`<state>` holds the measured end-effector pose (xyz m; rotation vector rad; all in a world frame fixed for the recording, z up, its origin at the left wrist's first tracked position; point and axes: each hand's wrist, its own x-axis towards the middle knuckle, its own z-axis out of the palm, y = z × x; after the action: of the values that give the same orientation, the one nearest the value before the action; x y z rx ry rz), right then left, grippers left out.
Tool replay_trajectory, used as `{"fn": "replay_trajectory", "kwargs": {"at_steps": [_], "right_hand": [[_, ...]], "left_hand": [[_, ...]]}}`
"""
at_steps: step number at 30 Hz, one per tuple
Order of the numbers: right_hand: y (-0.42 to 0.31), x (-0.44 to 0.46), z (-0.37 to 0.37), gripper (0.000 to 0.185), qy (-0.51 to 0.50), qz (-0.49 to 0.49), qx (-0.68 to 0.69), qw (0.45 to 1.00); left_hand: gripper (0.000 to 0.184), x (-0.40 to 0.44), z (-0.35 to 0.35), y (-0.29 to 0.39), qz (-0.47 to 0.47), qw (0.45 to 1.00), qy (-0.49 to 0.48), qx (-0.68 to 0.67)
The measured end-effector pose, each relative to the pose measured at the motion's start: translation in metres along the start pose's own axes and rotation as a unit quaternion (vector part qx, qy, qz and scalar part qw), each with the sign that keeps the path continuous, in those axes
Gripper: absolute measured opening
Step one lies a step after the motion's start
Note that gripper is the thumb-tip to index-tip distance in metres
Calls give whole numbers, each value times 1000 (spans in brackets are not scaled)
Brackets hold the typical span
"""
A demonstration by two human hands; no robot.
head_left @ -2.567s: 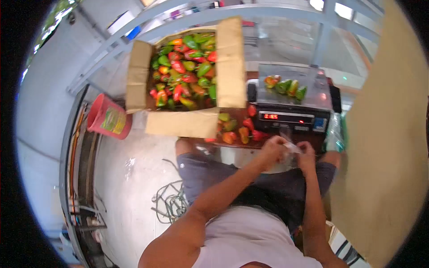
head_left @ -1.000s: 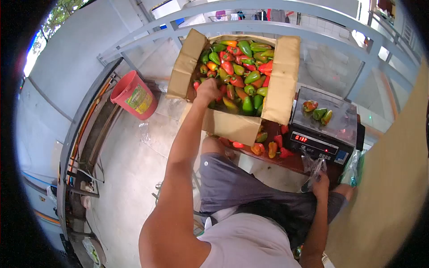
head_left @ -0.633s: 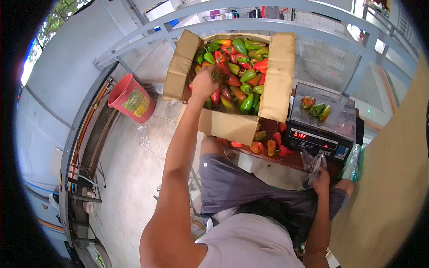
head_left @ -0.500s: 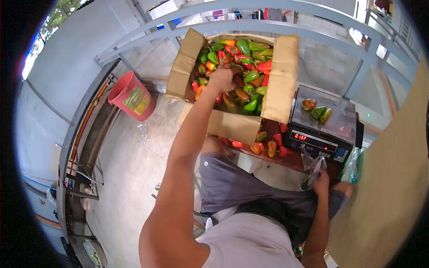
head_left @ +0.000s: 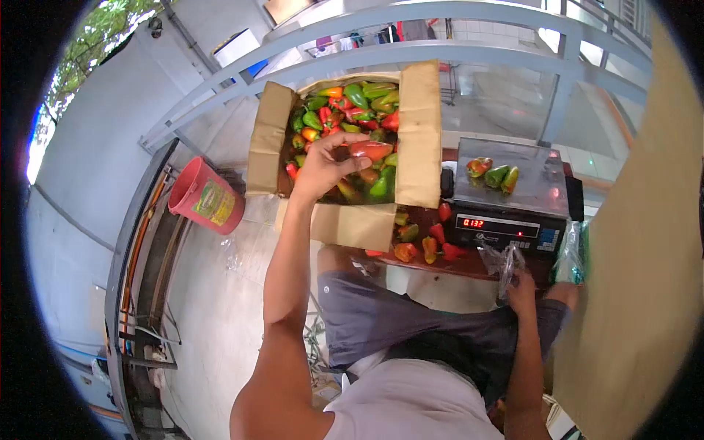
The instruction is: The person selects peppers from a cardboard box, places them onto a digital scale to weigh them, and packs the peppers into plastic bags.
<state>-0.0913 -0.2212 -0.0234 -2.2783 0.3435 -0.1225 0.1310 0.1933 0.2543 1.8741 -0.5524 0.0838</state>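
My left hand [head_left: 328, 167] is over the open cardboard box [head_left: 418, 139], pinching a reddish bell pepper [head_left: 372, 150] between thumb and fingers. Below it, the box holds a pile of green, red and orange peppers [head_left: 380, 185]. Down at the right, in front of the scale, my right hand [head_left: 521, 292] is closed on a crumpled clear plastic bag [head_left: 506, 265]. Three peppers [head_left: 496, 176] lie on the metal plate of the digital scale [head_left: 469, 196], whose red display is lit.
Several loose peppers [head_left: 429, 248] lie on the brown tabletop between box and scale. A red bucket [head_left: 207, 196] stands on the floor at left. Green-tinted plastic [head_left: 570, 257] hangs beside the scale. Grey railings [head_left: 484, 59] run behind, and a tan board [head_left: 631, 242] stands at right.
My left hand has come up out of the pile with a reddish pepper in its fingers. My right hand still holds the plastic bag. The view has shifted slightly.
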Motion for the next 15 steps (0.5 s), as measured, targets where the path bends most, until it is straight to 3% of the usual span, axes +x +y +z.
{"fn": "replay_trajectory", "kwargs": {"at_steps": [3,5,7,8,11,14,15], "right_hand": [[-6,-6,-3,39,43,-19,-3,999],[0,-6,0,37,42,-17,46,998],[1,-1,3,36,41,-20,58,997],[3,-1,3,37,40,-24,45,998],[13,1,10,36,51,-61,5,997],[14,1,13,34,42,-49,7,998],[13,1,13,33,35,-35,14,999]], "left_hand": [[39,7,-17,-25,-9,996,67,52],[38,8,-42,-64,-33,988,4,148],[38,3,-41,-58,-131,988,-79,36],[33,3,-44,-55,-93,979,-118,136],[26,22,-60,-72,-111,993,-49,-5],[16,80,-92,-119,-23,969,204,140],[17,87,-83,-91,-11,955,220,200]]}}
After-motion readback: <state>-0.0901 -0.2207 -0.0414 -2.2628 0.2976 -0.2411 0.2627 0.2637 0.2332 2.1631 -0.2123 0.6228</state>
